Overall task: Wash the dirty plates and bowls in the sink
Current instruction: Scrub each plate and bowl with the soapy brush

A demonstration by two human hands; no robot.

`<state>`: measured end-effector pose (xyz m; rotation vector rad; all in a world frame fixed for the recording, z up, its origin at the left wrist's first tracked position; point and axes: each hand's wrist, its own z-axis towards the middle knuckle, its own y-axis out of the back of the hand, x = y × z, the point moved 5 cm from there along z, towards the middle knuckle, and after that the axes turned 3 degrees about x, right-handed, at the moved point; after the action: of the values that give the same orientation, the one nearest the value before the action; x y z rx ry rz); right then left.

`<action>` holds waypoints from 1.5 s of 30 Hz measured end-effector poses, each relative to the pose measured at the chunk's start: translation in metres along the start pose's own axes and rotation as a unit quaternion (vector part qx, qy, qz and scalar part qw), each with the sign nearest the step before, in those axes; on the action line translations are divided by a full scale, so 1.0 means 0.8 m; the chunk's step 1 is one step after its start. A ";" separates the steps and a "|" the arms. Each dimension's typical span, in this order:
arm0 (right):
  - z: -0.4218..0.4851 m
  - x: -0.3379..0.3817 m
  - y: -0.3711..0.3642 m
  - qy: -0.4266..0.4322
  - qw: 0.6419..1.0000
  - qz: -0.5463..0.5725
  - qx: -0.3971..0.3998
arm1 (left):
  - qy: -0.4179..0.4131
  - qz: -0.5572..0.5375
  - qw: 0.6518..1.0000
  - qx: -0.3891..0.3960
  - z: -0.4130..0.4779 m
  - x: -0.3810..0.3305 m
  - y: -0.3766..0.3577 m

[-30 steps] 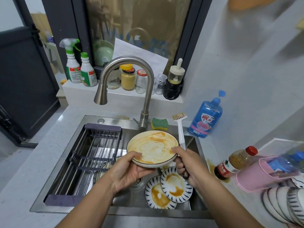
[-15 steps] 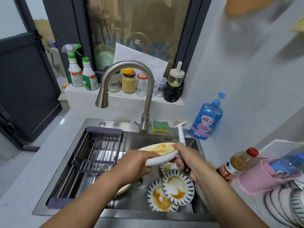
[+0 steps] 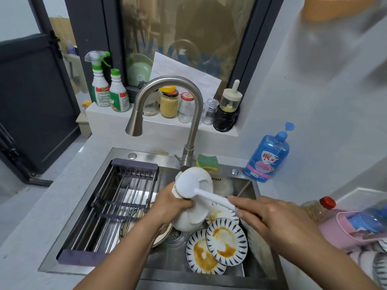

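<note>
2 grips: L (image 3: 170, 204) bowl (image 3: 194, 216) (R (image 3: 278, 218) brush (image 3: 201, 191)).

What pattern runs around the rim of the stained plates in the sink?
The plates have dark blue radial dashes on a white rim; head view.

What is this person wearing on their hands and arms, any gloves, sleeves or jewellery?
Nothing that shows. The left hand and right hand are bare, with no gloves, rings or watch. The left forearm and right forearm are uncovered down to the picture's lower edge, so no sleeves are in view.
</note>
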<state>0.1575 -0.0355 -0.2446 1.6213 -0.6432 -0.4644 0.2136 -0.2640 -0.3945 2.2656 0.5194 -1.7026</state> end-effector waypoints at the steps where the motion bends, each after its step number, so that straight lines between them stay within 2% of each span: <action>1: 0.002 -0.003 0.003 -0.001 1.000 -0.009 -0.006 | 0.002 -0.004 1.000 0.000 0.001 0.002 -0.002; 6: 0.013 -0.050 0.016 -0.065 0.997 0.032 -0.015 | 0.000 -0.030 1.000 0.005 0.005 0.014 -0.002; 8: 0.011 -0.049 0.019 -0.051 0.998 0.035 -0.002 | -0.008 -0.011 1.000 0.008 0.005 0.009 -0.003; 13: 0.011 -0.008 0.024 0.022 0.998 -0.042 0.028 | -0.029 0.063 0.996 0.051 -0.002 -0.002 -0.012; 20: 0.023 -0.069 0.031 -0.075 0.996 0.030 0.028 | -0.070 0.107 0.990 0.055 -0.011 -0.016 0.004; 23: 0.014 -0.045 0.038 -0.047 0.997 0.047 0.027 | -0.060 0.126 0.988 0.062 -0.006 -0.012 0.002; 26: 0.006 -0.009 0.036 0.011 0.999 -0.007 0.047 | -0.048 0.121 0.989 0.070 -0.007 -0.004 -0.001; 29: 0.011 -0.014 0.030 0.000 0.999 -0.039 0.030 | -0.031 0.045 0.998 0.045 -0.010 0.003 0.000; 31: 0.014 -0.031 0.025 -0.027 0.999 -0.015 0.017 | -0.023 -0.017 0.999 0.032 -0.012 0.007 -0.001; 35: 0.014 -0.055 0.014 -0.062 0.990 0.124 0.018 | -0.002 -0.170 0.985 0.019 -0.016 0.017 -0.003; 41: 0.001 -0.083 -0.010 -0.110 0.957 0.267 0.024 | -0.015 -0.297 0.955 0.011 -0.020 0.016 0.014; 45: -0.003 -0.089 -0.031 -0.145 0.913 0.382 0.012 | 0.002 -0.375 0.927 0.009 -0.021 0.015 0.017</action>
<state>0.1085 0.0141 -0.2728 1.1960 -1.4329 -0.1073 0.2371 -0.2676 -0.4015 2.2212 1.5303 -1.9963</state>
